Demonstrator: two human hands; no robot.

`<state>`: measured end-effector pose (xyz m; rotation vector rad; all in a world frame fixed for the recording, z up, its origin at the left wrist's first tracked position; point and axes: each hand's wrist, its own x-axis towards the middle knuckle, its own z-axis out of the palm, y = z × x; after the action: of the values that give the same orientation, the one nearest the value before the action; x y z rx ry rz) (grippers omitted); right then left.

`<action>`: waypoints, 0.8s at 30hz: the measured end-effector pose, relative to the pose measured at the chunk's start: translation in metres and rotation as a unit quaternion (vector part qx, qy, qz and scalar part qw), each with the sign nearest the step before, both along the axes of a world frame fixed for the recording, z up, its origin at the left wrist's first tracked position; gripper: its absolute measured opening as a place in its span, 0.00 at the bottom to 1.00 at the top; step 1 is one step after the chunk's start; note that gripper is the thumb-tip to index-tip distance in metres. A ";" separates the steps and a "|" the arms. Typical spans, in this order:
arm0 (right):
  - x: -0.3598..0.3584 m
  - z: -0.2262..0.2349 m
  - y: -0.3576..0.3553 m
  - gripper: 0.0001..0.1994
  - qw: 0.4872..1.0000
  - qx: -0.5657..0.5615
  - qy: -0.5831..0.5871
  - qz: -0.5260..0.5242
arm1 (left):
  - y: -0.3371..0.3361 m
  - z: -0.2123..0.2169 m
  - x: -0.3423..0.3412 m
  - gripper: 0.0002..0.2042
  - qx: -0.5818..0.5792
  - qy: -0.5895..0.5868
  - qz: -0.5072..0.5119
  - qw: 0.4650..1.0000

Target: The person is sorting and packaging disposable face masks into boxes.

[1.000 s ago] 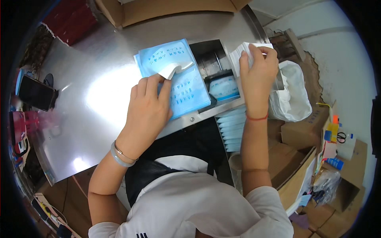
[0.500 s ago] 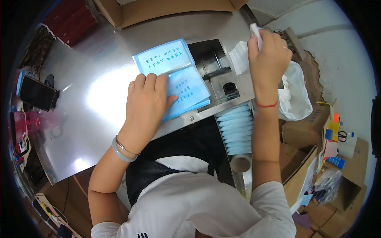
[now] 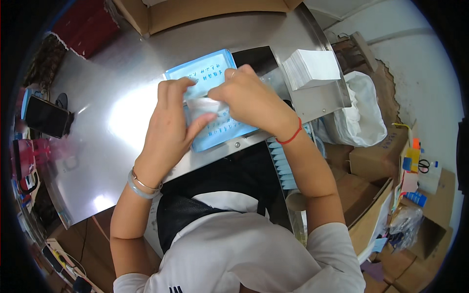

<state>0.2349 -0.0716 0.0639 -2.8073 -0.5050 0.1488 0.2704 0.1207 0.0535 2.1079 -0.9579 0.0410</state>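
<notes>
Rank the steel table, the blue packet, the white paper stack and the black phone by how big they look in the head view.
1. Steel table
2. Blue packet, partly hidden by both hands
3. and 4. White paper stack and black phone: they look about alike, and the fisheye rim distorts the phone, so no ranking.

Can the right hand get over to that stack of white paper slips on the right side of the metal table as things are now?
Probably yes. The stack of white slips lies uncovered on the metal table, with bare surface between it and the right hand, though that hand is pinching a small white sheet.

Bright overhead light, glare patch on steel table (image 3: pixel 122 117); fisheye edges bent, dark.
</notes>
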 end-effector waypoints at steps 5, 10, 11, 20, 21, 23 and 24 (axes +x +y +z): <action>-0.023 -0.005 -0.052 0.06 0.839 0.146 -0.420 -0.314 | -0.022 -0.007 0.009 0.09 0.101 -0.176 -0.030 0.979; -0.038 -0.018 -0.075 0.05 0.843 -0.125 -0.355 -0.383 | -0.107 -0.011 0.005 0.06 0.080 -0.257 -0.068 0.961; -0.037 -0.019 -0.074 0.06 0.852 -0.138 -0.328 -0.384 | -0.118 -0.016 -0.001 0.06 0.182 -0.237 -0.113 0.948; -0.058 0.010 -0.099 0.09 0.923 0.020 -0.255 -0.287 | -0.018 -0.007 -0.006 0.17 0.138 -0.149 -0.076 0.976; -0.057 0.008 -0.097 0.09 0.923 0.021 -0.255 -0.288 | -0.009 -0.010 -0.008 0.18 0.137 -0.154 -0.048 0.977; -0.054 0.002 -0.093 0.09 0.909 -0.067 -0.290 -0.292 | -0.001 -0.016 -0.011 0.20 0.133 -0.122 -0.028 0.983; -0.053 0.001 -0.093 0.09 0.908 -0.068 -0.294 -0.292 | -0.001 -0.018 -0.012 0.20 0.131 -0.126 -0.028 0.983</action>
<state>0.1815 -0.1645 0.0649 -2.9627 0.2680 -0.8293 0.2581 0.1197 0.0357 2.3537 -1.2285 0.1650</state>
